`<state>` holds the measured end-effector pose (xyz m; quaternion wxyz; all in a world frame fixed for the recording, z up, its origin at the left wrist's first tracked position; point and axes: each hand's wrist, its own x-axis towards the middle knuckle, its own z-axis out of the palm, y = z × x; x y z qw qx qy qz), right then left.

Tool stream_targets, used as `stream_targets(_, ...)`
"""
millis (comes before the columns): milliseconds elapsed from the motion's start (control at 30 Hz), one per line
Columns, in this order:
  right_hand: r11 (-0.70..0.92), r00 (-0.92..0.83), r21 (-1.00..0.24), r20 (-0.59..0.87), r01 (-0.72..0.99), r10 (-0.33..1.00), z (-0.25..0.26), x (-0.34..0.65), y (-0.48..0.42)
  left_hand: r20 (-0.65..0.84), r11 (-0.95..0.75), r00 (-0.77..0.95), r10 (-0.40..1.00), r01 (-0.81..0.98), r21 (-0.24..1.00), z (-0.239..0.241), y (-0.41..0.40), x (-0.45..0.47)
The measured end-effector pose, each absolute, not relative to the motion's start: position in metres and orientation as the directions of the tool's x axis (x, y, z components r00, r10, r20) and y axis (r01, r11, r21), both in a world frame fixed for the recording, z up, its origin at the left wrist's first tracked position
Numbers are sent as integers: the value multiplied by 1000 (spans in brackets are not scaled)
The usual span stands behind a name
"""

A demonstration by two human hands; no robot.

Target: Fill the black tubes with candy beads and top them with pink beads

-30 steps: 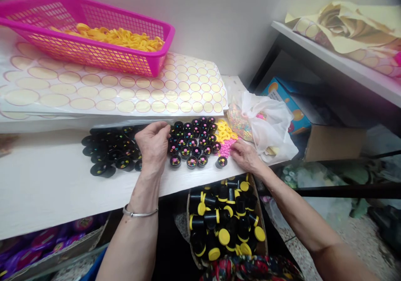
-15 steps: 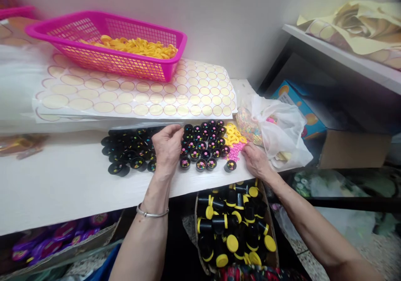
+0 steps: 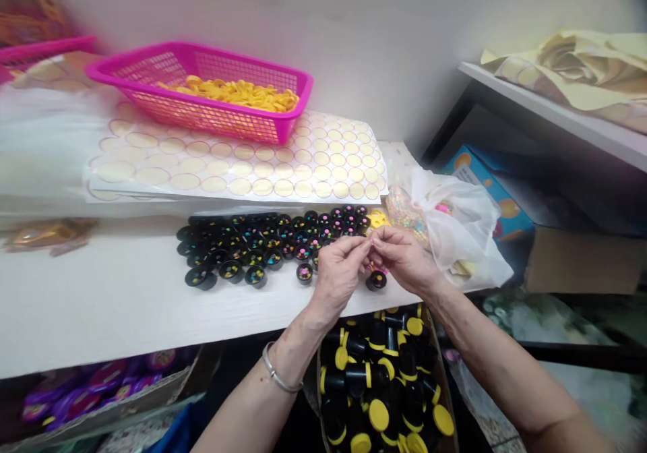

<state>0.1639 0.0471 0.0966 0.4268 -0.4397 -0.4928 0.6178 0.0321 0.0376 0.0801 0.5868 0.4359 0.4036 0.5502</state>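
My left hand and my right hand meet fingertip to fingertip over the right end of the cup rows. Both are closed in a pinch, with a tiny pink bead showing at my right fingertips. What the left fingers hold, if anything, is hidden. Small black cups with coloured beads inside stand in close rows; some hold a pink piece on top. One black cup sits apart just below my hands. Behind the fingers lie yellow rings, and the pink bead pile is mostly covered.
A pink basket of yellow pieces rests on sticker sheets. To the right stand a white plastic bag and a blue box. Below the table edge, a carton holds black bottles with yellow caps; purple packs lie lower left.
My left hand has moved right from above the cups to meet my right hand. My right hand has lifted from the pink bead pile and shifted slightly left. The view has tilted slightly.
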Motion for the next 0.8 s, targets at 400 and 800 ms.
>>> stream_targets(400,184,-181,-939,135,290,974,89,120,62,-216,118,-96,972,-595,795,80,49,18)
stream_targets(800,94,-83,-978,79,188,993,95,96,70,-220,96,-131,967,-612,785,85,57,-2)
